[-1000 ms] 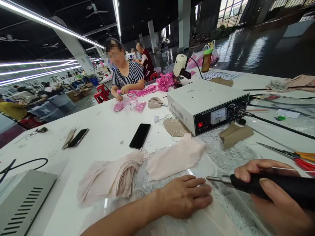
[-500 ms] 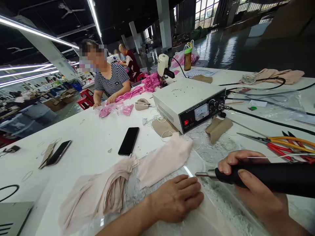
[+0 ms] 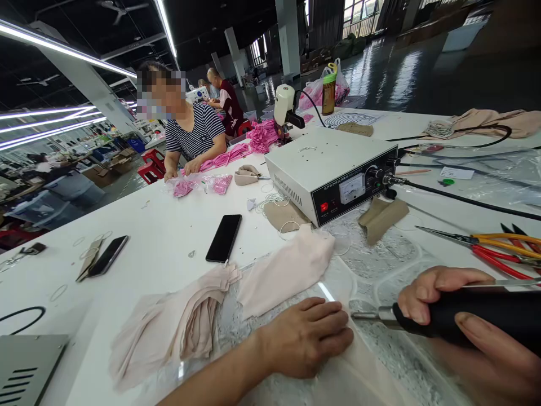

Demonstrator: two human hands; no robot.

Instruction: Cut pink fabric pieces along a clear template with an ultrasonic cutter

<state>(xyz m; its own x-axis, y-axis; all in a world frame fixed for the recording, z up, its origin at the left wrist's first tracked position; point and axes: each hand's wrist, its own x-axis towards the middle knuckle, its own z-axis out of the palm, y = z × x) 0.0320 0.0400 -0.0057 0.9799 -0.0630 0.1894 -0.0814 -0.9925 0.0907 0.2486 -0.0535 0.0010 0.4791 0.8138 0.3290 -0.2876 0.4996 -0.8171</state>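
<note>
My left hand (image 3: 308, 337) rests palm down, fingers laid out on pale sheer fabric (image 3: 359, 366). In my right hand (image 3: 460, 316) is a black ultrasonic handpiece (image 3: 482, 310) with a narrow metal tip. That tip points left, just beside my left fingertips; whether it touches the fabric I cannot tell. Beyond my left hand lies a single pale pink fabric piece (image 3: 287, 270), and left of it a stack of similar pieces (image 3: 181, 321). A clear mat over a grey patterned surface (image 3: 384, 265) lies beneath the work.
A generator box (image 3: 333, 169) with a dial and lit red switch stands behind. Pliers (image 3: 494, 248) lie right, a black phone (image 3: 224, 238) at centre, another phone (image 3: 109, 255) left. Opposite, a person in a striped shirt (image 3: 196, 132) handles bagged pink items (image 3: 198, 185).
My right hand and the handpiece have shifted right and slightly toward me, the tip drawing a little away. My left hand stays nearly where it was. The whole view has shifted slightly.
</note>
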